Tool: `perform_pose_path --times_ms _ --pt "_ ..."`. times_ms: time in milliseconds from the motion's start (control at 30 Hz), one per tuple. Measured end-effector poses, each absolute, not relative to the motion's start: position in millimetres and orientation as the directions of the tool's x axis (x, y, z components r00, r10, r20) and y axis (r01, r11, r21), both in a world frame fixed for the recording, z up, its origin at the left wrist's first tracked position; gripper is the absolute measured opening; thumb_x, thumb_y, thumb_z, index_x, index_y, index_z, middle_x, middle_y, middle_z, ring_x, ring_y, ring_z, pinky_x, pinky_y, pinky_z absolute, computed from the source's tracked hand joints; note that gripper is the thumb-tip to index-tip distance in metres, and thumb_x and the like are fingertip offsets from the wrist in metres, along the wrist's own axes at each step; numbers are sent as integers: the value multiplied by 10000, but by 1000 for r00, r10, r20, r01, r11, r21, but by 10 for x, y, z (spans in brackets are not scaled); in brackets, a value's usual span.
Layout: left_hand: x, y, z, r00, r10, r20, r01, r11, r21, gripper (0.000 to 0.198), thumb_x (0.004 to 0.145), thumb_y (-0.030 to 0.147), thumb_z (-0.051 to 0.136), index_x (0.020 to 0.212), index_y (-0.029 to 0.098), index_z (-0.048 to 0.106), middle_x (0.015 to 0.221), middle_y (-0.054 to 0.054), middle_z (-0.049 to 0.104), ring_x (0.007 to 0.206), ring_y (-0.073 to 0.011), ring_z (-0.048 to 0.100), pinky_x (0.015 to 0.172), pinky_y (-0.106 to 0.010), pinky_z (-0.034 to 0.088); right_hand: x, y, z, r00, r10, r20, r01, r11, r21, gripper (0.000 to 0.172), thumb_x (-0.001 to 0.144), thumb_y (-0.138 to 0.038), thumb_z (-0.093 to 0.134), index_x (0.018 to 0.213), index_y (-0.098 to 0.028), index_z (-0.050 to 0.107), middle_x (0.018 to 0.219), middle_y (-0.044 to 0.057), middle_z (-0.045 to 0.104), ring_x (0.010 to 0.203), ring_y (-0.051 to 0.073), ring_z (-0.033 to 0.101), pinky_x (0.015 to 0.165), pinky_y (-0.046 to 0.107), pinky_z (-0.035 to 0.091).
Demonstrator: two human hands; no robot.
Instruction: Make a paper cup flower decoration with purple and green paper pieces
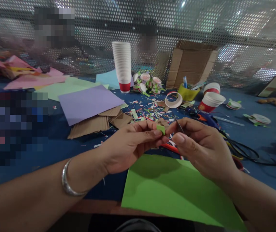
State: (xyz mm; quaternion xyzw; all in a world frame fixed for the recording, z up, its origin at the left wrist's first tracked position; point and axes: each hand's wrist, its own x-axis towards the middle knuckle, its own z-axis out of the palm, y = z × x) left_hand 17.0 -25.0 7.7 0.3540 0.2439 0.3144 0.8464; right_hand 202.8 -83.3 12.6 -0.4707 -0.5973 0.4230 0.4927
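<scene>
My left hand [132,145] pinches a small green paper piece [161,129] between thumb and fingers, just above the blue table. My right hand [201,146] is closed beside it, its fingertips touching the same piece and holding a thin dark tool [178,124] that points up and away. A silver bangle [67,183] sits on my left wrist. Below both hands lies a green paper sheet [176,193] at the table's near edge.
A purple sheet [89,101] lies over brown cardboard pieces [94,124] on the left. A tall stack of paper cups [122,66] stands at the back, with decorated cup pieces [147,82], a cut cup ring [173,100], tipped red cups [210,100], paper scraps and black cables [244,151].
</scene>
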Motion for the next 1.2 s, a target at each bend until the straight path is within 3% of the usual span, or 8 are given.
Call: perform_pose_path --times_ms 133,467,1200 --pt "132 -166 104 729 653 -206 -292 570 768 17 876 69 723 872 80 710 835 -24 693 752 -67 678 752 -137 559 2035 -872 151 -140 986 94 -36 90 -995 340 931 -521 675 879 -185 670 586 -67 437 441 44 289 379 202 181" --pt "80 -98 101 751 636 -178 -257 530 808 163 828 147 802 953 91 714 880 -51 702 768 -83 678 757 -132 565 2077 -913 248 -348 926 -149 -174 -220 -960 402 923 -536 678 834 -144 670 551 -93 340 396 9 195 320 150 78" --pt "81 -80 65 768 629 -123 -293 516 805 138 824 138 811 923 106 720 868 -40 719 778 -86 690 760 -143 555 2103 -934 260 -394 901 -183 -218 -285 -933 360 932 -492 684 816 -151 681 539 -94 324 411 18 193 320 130 100"
